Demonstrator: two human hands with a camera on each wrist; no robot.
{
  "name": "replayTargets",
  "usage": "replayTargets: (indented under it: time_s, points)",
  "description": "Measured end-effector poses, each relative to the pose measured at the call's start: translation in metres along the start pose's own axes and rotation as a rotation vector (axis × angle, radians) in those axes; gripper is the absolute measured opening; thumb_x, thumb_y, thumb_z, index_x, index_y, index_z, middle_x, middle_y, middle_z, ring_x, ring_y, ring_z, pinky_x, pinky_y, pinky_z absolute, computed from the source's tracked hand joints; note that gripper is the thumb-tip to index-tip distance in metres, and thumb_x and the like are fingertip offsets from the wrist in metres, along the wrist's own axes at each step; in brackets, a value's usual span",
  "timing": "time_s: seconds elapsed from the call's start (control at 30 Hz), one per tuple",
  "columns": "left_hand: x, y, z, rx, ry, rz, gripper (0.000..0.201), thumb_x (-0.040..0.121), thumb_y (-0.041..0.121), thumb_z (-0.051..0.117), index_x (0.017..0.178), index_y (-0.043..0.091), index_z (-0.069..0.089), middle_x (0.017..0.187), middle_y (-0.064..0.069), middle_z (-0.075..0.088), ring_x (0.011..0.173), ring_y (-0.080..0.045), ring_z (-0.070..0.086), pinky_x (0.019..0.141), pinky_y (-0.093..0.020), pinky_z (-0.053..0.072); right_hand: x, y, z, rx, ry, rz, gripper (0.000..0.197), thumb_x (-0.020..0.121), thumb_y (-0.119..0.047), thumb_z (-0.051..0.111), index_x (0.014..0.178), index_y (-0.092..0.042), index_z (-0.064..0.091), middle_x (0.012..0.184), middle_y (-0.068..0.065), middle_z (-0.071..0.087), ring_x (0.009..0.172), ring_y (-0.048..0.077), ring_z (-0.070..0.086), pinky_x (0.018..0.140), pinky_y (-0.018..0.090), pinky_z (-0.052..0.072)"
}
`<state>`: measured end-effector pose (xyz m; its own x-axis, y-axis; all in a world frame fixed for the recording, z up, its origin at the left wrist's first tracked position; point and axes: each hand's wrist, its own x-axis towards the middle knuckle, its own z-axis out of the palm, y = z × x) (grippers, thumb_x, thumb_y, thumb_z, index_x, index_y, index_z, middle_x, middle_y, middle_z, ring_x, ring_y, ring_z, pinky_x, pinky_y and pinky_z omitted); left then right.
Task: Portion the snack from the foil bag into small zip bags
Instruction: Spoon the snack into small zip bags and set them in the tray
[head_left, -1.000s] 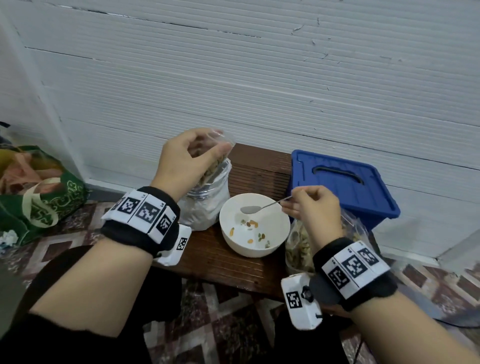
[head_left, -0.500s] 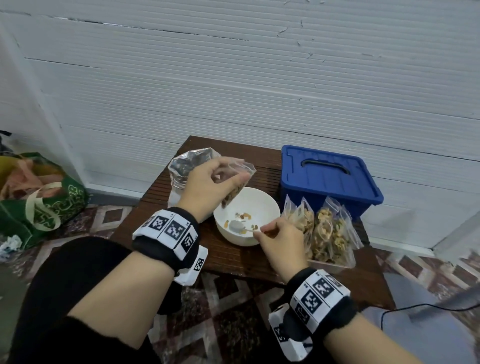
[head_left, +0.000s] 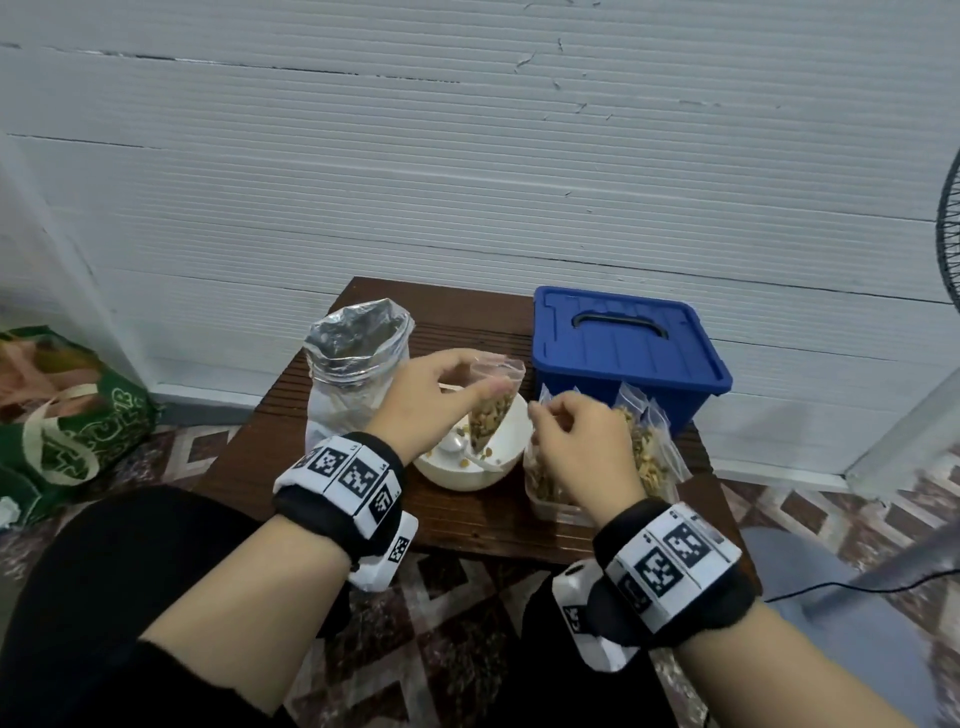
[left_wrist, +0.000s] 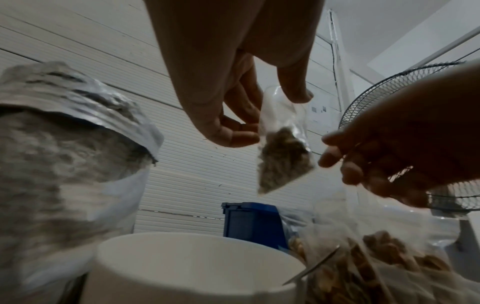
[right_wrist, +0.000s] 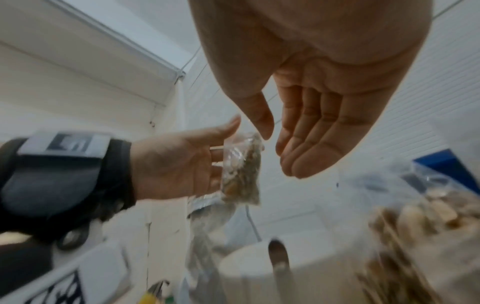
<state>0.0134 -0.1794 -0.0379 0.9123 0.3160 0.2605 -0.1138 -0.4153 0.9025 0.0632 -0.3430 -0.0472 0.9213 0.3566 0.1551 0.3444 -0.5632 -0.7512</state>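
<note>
Left hand (head_left: 426, 397) pinches a part-filled zip bag (head_left: 491, 410) by its top, frame centre, above the white bowl (head_left: 470, 470). Right hand (head_left: 582, 441) fingers loose, holding nothing, just right. Foil bag (head_left: 353, 364) stands left on the worktop (head_left: 467, 519).

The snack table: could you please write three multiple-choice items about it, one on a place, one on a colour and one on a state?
1. Where is the spoon?
A. in the white bowl
B. on the floor
C. in the right hand

2. What colour is the lidded box?
A. red
B. blue
C. yellow

3. What is the left hand doing?
A. lying flat on the table
B. pinching a small zip bag of snack
C. lifting the box

Key: 1 A, the spoon rests inside the bowl. 2 B, the lid and walls are blue. 3 B, its fingers pinch the bag's top.
</note>
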Motion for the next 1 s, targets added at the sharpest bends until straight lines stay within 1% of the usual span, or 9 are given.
replayTargets:
  time_s: [0.13, 0.2, 0.33, 0.43, 0.53, 0.67, 0.77, 0.83, 1.0]
  points:
    - [0.01, 0.009, 0.019, -0.009, 0.013, 0.023, 0.017, 0.077, 0.035, 0.076, 0.091, 0.042, 0.069, 0.09, 0.009, 0.073, 0.088, -0.016, 0.068, 0.086, -0.041, 0.055, 0.009, 0.004, -0.031, 0.233, 0.075, 0.081, 0.023, 0.093, -0.029, 0.056, 0.079, -0.014, 0.068, 0.07, 0.001, 0.069, 0.068, 0.018, 0.067, 0.074, 0.044, 0.057]
    - [0.018, 0.012, 0.029, -0.041, 0.022, 0.016, 0.017, 0.075, 0.035, 0.078, 0.09, 0.038, 0.071, 0.089, 0.012, 0.073, 0.088, -0.011, 0.068, 0.086, -0.042, 0.055, 0.012, 0.014, -0.043, 0.294, 0.118, 0.133, 0.022, 0.093, -0.027, 0.056, 0.078, -0.015, 0.067, 0.069, 0.001, 0.069, 0.063, 0.017, 0.067, 0.071, 0.043, 0.058]
    - [0.032, 0.021, 0.047, -0.066, 0.03, 0.025, 0.02, 0.076, 0.036, 0.078, 0.093, 0.031, 0.071, 0.094, 0.011, 0.072, 0.091, -0.004, 0.066, 0.088, -0.032, 0.054, 0.012, 0.034, -0.062, 0.362, 0.185, 0.216, 0.018, 0.092, -0.022, 0.056, 0.078, -0.015, 0.066, 0.069, 0.003, 0.069, 0.061, 0.017, 0.067, 0.066, 0.039, 0.057]
    - [0.042, 0.027, 0.061, -0.104, 0.028, 0.019, 0.019, 0.078, 0.033, 0.077, 0.095, 0.032, 0.068, 0.098, 0.01, 0.07, 0.094, -0.008, 0.066, 0.088, -0.03, 0.054, 0.011, 0.046, -0.073, 0.4, 0.224, 0.253, 0.018, 0.093, -0.02, 0.054, 0.08, -0.014, 0.066, 0.071, 0.006, 0.068, 0.063, 0.017, 0.065, 0.061, 0.036, 0.055]
    - [0.051, 0.028, 0.078, -0.122, -0.023, -0.012, 0.02, 0.081, 0.032, 0.075, 0.099, 0.035, 0.065, 0.104, 0.004, 0.067, 0.092, -0.015, 0.067, 0.087, -0.037, 0.056, 0.01, 0.06, -0.084, 0.455, 0.276, 0.301, 0.016, 0.094, -0.016, 0.052, 0.086, -0.011, 0.065, 0.072, 0.01, 0.067, 0.06, 0.017, 0.062, 0.053, 0.03, 0.051]
    - [0.052, 0.028, 0.098, -0.198, -0.137, -0.047, 0.022, 0.086, 0.02, 0.071, 0.108, 0.02, 0.066, 0.107, -0.002, 0.062, 0.081, -0.026, 0.071, 0.083, -0.046, 0.058, 0.008, 0.078, -0.09, 0.475, 0.298, 0.335, 0.014, 0.095, -0.016, 0.053, 0.087, -0.013, 0.063, 0.073, 0.01, 0.067, 0.063, 0.022, 0.063, 0.062, 0.036, 0.054]
    - [0.052, 0.025, 0.109, -0.159, -0.209, -0.075, 0.023, 0.087, 0.019, 0.07, 0.109, 0.017, 0.065, 0.107, -0.007, 0.061, 0.079, -0.026, 0.071, 0.08, -0.045, 0.058, 0.008, 0.088, -0.09, 0.459, 0.297, 0.362, 0.012, 0.095, -0.019, 0.054, 0.09, -0.011, 0.063, 0.074, 0.009, 0.068, 0.064, 0.021, 0.064, 0.067, 0.039, 0.056]
    - [0.052, 0.02, 0.113, -0.103, -0.244, -0.081, 0.023, 0.085, 0.027, 0.072, 0.106, 0.023, 0.066, 0.107, -0.005, 0.063, 0.082, -0.021, 0.071, 0.082, -0.043, 0.058, 0.008, 0.093, -0.088, 0.46, 0.3, 0.368, 0.011, 0.094, -0.019, 0.055, 0.089, -0.013, 0.063, 0.074, 0.008, 0.068, 0.065, 0.021, 0.065, 0.071, 0.04, 0.057]
    - [0.051, 0.012, 0.116, 0.097, -0.302, -0.052, 0.021, 0.082, 0.033, 0.074, 0.101, 0.027, 0.067, 0.095, 0.003, 0.067, 0.082, -0.009, 0.063, 0.076, -0.021, 0.05, 0.006, 0.098, -0.083, 0.45, 0.291, 0.36, 0.011, 0.094, -0.018, 0.055, 0.086, -0.017, 0.062, 0.073, 0.006, 0.068, 0.069, 0.022, 0.065, 0.073, 0.042, 0.057]
